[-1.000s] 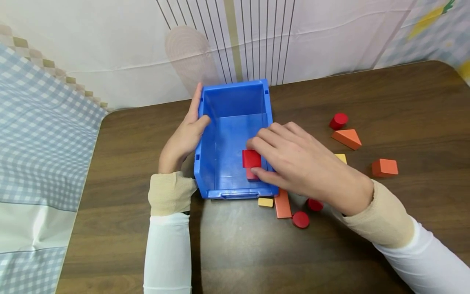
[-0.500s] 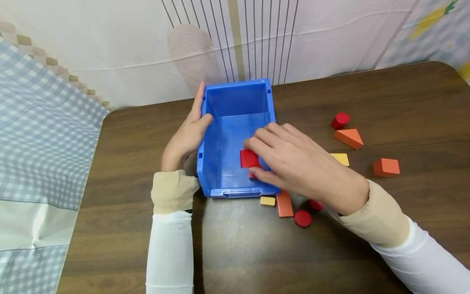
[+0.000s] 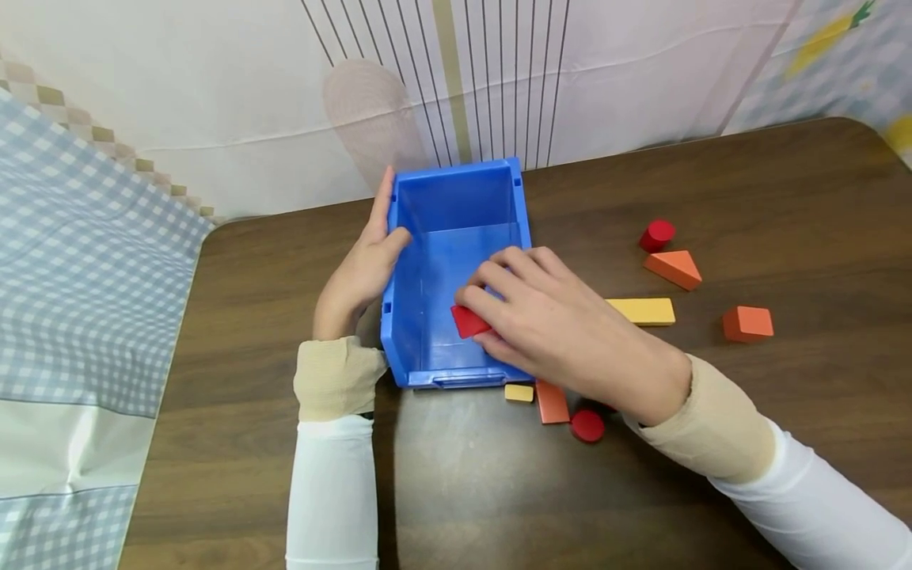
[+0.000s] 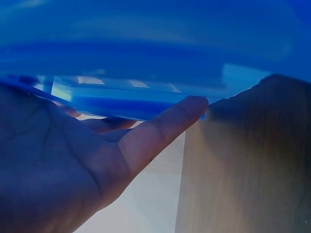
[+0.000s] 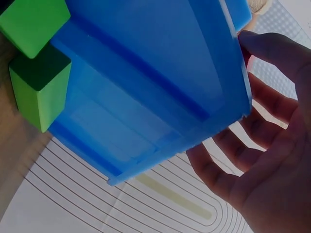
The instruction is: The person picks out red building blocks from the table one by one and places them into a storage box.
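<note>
Meanwhile the left hand (image 3: 363, 273) stays flat against the left wall of the blue plastic bin (image 3: 456, 202), fingers straight, thumb over the rim. Over half a second the right hand (image 3: 563, 328) has sunk lower into the bin near the desk's middle, fingers pinching the red wooden block (image 3: 468, 321), now tilted; it looks close to release. Behind it, the long yellow wooden block (image 3: 644, 311) is uncovered.

Dark wood table (image 3: 748, 475); white striped cloth backdrop (image 3: 499, 79) at 12 o'clock, blue checked fabric (image 3: 78, 261) at 9 o'clock.
</note>
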Demonstrator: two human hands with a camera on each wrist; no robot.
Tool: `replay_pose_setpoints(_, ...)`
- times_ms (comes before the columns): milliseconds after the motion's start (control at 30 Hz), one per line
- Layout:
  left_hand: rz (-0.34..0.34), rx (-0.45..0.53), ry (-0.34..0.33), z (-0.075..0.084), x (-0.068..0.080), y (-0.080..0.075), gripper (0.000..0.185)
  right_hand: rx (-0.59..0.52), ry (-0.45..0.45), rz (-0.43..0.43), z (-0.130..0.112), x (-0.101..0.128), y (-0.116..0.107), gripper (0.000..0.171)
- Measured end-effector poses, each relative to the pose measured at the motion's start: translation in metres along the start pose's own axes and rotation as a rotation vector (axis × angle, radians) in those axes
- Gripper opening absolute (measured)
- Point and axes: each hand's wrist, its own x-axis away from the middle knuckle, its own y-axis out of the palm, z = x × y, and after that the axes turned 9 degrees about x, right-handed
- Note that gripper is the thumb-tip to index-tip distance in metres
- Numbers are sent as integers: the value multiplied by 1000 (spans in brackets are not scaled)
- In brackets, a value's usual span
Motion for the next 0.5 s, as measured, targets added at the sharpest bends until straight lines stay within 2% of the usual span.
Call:
replay_pose_setpoints(267, -9, 3, 2, 0, 0, -1, 85, 34, -5, 14, -4, -1, 8, 37)
replay_pose_setpoints(500, -10, 3, -1, 0, 0, -1, 85, 86, -8, -58, -5, -1, 11, 46)
